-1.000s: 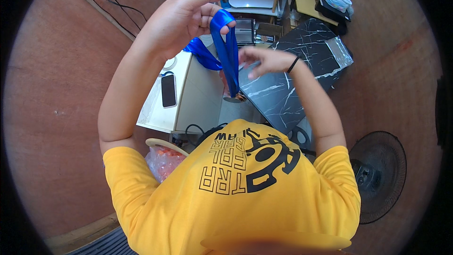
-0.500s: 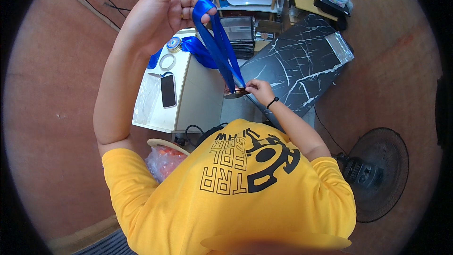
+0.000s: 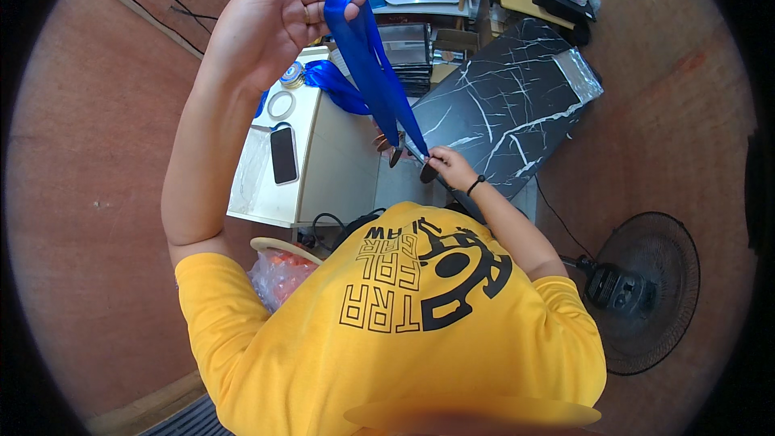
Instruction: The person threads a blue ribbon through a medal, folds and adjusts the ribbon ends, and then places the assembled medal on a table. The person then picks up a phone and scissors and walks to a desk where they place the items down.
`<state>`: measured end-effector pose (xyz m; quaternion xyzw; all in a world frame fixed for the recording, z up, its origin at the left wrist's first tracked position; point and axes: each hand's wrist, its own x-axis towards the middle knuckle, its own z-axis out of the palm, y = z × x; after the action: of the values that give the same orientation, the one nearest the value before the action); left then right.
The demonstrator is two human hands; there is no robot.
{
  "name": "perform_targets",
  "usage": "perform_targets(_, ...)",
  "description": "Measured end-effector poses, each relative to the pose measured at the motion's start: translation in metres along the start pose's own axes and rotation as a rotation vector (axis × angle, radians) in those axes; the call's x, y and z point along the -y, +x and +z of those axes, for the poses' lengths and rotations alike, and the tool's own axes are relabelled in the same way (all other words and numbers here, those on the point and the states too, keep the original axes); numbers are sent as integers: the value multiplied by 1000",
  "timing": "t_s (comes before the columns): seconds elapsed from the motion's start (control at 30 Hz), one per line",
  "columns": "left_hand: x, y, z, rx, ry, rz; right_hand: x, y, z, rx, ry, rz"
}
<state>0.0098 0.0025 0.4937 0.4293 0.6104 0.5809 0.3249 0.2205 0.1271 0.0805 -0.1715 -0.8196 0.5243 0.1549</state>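
My left hand point(image 3: 270, 24) is raised at the upper left, palm showing, with several blue ribbons point(image 3: 367, 52) looped over its fingers. The ribbons hang down toward the right, and round medals dangle at their lower ends. Between the fingertips of my right hand point(image 3: 454, 169) is one dark medal point(image 3: 428, 173), pulled a little apart from the rest. The other medals point(image 3: 395, 158) hang just left of it, partly overlapping. More medals point(image 3: 293, 74) lie stacked on the white cabinet, their blue ribbon point(image 3: 335, 89) draping over its edge.
On the white cabinet point(image 3: 331, 169) lie a phone point(image 3: 284, 155) and a roll of tape point(image 3: 281, 104). A black marbled table point(image 3: 500, 105) stands to the right. Farther back is a white shelf point(image 3: 412, 10). A fan point(image 3: 638, 295) is at lower right, a plastic bag point(image 3: 282, 278) beside my left side.
My right hand has shifted slightly right and down with one medal, which is now apart from the others. The ribbons have spread at their lower ends. My left hand has risen slightly.
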Motion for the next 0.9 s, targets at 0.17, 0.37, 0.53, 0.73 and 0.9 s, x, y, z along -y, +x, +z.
perform_targets(0.17,3,-1,3,37,-59,-2,4,8,26,29,43,-45)
perform_targets(0.37,-2,-5,3,79,-85,-11,-11,16,48,-278,-90,113)
perform_targets(0.53,-2,-7,3,115,-108,-25,-6,9,45,-321,9,285)
perform_targets(0.73,0,-6,13,64,-104,-7,34,12,49,-247,117,54)
perform_targets(0.9,-4,-7,14,85,-107,-2,46,18,48,-198,69,22)
